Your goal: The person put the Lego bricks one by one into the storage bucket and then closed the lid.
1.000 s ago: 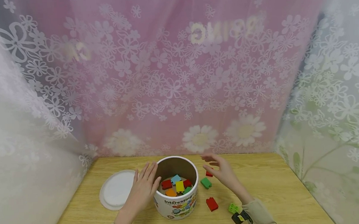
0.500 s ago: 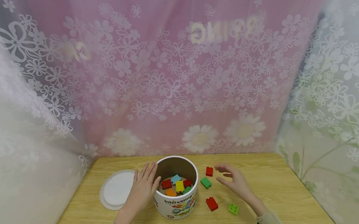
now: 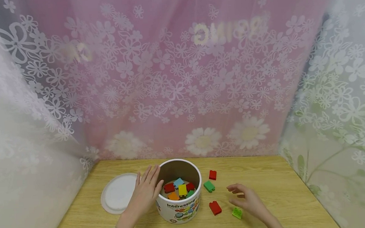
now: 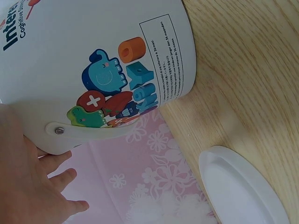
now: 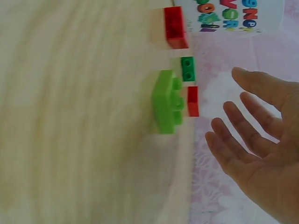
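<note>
My left hand [image 3: 145, 191] rests with straight fingers on the left rim of a white printed bucket [image 3: 179, 210]. Inside the bucket lie several toy building bricks, among them a yellow brick [image 3: 182, 190] and an orange brick [image 3: 173, 196]. To the right, my right hand [image 3: 247, 202] hovers with loosely bent fingers and holds nothing. Just below its thumb is a light green brick [image 3: 237, 213], studs showing, on the table. In the right wrist view the same light green brick [image 5: 164, 102] stands apart from the fingertips.
On the wooden table [image 3: 279, 184], a red brick [image 3: 215, 207], a green brick [image 3: 209, 186] and a smaller red brick [image 3: 213, 175] lie right of the bucket. A white round lid [image 3: 120, 193] lies to its left. A pink flowered curtain [image 3: 174, 76] hangs behind the table.
My right hand has moved away from the bucket, to the right and toward the near side, uncovering the far red brick. My left hand stays at the rim.
</note>
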A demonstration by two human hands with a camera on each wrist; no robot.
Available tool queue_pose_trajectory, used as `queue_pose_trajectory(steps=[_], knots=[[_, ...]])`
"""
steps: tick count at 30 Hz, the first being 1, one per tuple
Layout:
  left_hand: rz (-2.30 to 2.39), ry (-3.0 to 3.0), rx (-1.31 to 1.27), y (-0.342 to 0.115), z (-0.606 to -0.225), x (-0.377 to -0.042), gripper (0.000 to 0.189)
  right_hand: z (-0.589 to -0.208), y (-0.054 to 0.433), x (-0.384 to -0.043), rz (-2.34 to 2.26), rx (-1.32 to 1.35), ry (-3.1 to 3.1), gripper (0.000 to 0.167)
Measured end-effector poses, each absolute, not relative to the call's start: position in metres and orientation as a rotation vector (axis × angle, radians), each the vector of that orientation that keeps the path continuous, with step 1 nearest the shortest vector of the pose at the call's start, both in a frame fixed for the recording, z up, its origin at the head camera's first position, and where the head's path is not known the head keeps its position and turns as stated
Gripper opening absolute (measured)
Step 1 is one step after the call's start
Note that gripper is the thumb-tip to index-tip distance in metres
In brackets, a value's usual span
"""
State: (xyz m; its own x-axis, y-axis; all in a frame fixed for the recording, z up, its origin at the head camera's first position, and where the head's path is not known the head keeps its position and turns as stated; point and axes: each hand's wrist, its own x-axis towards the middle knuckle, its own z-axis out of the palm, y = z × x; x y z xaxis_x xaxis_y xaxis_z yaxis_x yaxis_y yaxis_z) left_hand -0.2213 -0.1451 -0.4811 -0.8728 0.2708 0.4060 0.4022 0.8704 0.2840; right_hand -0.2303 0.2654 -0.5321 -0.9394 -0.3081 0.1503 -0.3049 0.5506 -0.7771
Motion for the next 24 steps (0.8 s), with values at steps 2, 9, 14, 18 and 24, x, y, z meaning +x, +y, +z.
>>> queue_pose_trajectory(steps=[2, 9, 14, 18, 24], knots=[[-0.517, -2.681, -0.502, -0.145, -0.482, -0.222, 0.059, -0.537, 0.270, -0.228, -1.353, -0.566, 2.740, 0.042], [-0.527, -2.697, -0.496, -0.146, -0.483, -0.222, 0.059, -0.550, 0.279, -0.221, -1.222, -0.632, 2.718, 0.044], [-0.519, -2.700, -0.495, -0.146, -0.484, -0.223, 0.059, -0.553, 0.281, -0.216, -1.132, -0.580, 2.728, 0.048], [-0.526, -2.703, -0.495, -0.146, -0.485, -0.224, 0.059, -0.552, 0.280, -0.215, -1.089, -0.562, 2.719, 0.048], [-0.530, -2.718, -0.490, -0.146, -0.485, -0.224, 0.060, -0.551, 0.280, -0.214, -1.030, -0.564, 2.748, 0.037]])
